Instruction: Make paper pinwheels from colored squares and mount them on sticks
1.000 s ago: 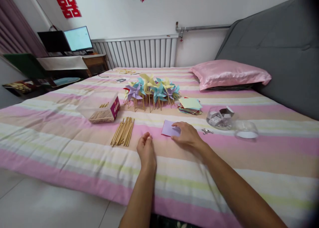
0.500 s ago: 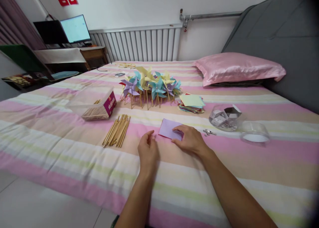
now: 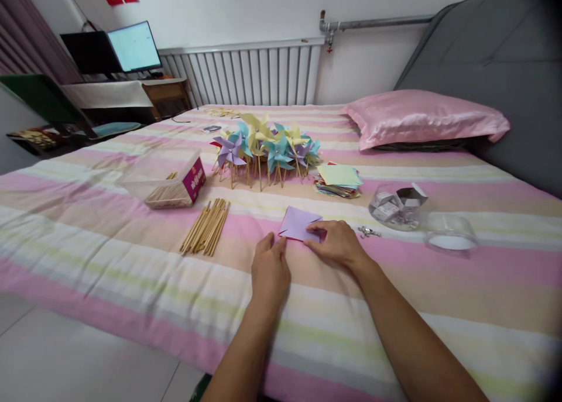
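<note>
A square of lilac paper (image 3: pixel 297 222) lies on the striped bed cover (image 3: pixel 109 238) in front of me, its near edge lifted slightly. My right hand (image 3: pixel 336 242) pinches the paper's near right corner. My left hand (image 3: pixel 270 267) rests on the cover with its fingertips touching the paper's near left corner, fingers held together. A bundle of wooden sticks (image 3: pixel 206 226) lies to the left. Behind the paper stands a cluster of finished paper pinwheels (image 3: pixel 266 147).
A stack of coloured paper squares (image 3: pixel 338 181) lies right of the pinwheels. A clear box with sticks (image 3: pixel 164 182) sits at left. A clear jar (image 3: pixel 397 206) on its side, its lid (image 3: pixel 450 233) and small metal pins (image 3: pixel 367 232) are at right. A pink pillow (image 3: pixel 421 121) lies beyond.
My left hand has moved forward and right until it touches the paper. My right hand has closed on the paper's near corner and its edge has lifted. The view has tilted down slightly.
</note>
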`<state>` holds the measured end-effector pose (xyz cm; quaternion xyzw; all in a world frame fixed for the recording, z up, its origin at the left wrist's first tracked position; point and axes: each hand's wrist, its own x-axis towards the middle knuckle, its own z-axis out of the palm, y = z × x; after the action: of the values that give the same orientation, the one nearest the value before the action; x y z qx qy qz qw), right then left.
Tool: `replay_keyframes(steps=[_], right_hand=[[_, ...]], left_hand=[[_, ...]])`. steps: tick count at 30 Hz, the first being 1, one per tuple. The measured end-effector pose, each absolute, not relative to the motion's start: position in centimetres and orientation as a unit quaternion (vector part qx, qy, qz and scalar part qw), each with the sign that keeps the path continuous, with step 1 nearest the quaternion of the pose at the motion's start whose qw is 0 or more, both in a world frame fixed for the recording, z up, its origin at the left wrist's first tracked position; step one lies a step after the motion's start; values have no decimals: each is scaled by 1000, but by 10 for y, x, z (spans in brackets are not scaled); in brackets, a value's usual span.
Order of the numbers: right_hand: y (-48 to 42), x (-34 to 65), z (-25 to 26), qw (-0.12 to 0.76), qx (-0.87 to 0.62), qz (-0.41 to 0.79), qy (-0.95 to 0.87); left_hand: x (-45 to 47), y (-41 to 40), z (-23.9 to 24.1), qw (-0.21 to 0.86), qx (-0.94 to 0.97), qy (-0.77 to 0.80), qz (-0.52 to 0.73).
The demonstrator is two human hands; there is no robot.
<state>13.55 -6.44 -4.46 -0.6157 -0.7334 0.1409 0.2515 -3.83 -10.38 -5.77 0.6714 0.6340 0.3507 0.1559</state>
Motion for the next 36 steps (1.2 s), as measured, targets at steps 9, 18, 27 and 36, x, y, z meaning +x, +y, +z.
replay_keyframes(steps=[9, 18, 27, 36], right_hand=[[-62, 141, -48, 277, -591, 167, -739], [-61, 143, -49, 283, -584, 179, -740], [-63, 142, -48, 279, -583, 165, -745], [-59, 142, -54, 354, -596, 180, -698]], left_hand=[[-37, -103, -59, 179, 651, 626, 390], [-36, -104, -56, 109, 701, 645, 285], [-32, -106, -50, 51, 749, 626, 211], [-30, -106, -52, 58, 756, 627, 177]])
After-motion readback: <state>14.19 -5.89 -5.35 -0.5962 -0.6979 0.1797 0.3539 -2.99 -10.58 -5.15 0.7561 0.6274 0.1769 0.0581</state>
